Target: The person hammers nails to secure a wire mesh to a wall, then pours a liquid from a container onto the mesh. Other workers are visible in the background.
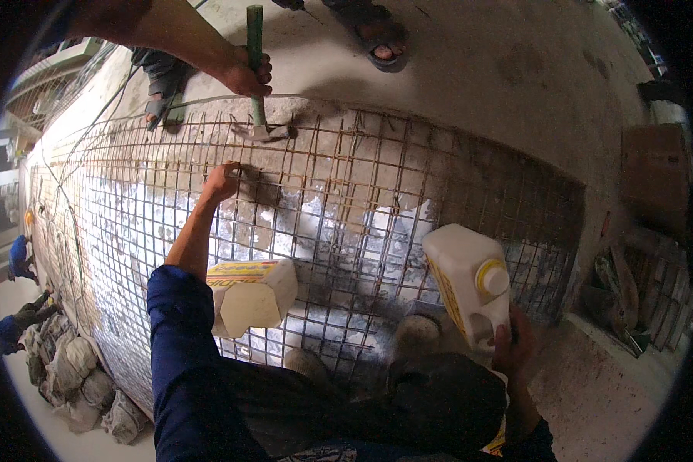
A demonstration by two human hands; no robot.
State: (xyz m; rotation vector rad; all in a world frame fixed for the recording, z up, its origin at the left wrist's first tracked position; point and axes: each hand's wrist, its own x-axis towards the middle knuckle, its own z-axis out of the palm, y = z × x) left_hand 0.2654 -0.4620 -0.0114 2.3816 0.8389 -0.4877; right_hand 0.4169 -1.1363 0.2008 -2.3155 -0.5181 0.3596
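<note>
My right hand (513, 343) is closed round the handle of a white plastic jug (458, 254) with a yellow label and a white cap ringed in yellow. The jug is tilted above the steel bar mesh (354, 165). Farther off, my left hand (222, 182) reaches out to the mesh with its fingers pressed together; what they hold, if anything, is hidden. Between my arms is a second white container (254, 300) with a yellow label, its pale flat face toward me. Whether that face is open, I cannot tell.
Beyond my left hand, another person's hand (248, 77) grips a green-handled hammer (262, 132), its head low over the mesh edge. Sandalled feet (385, 50) stand on the far side. Filled sacks (73, 373) lie at left; a cardboard box (654, 165) stands at right.
</note>
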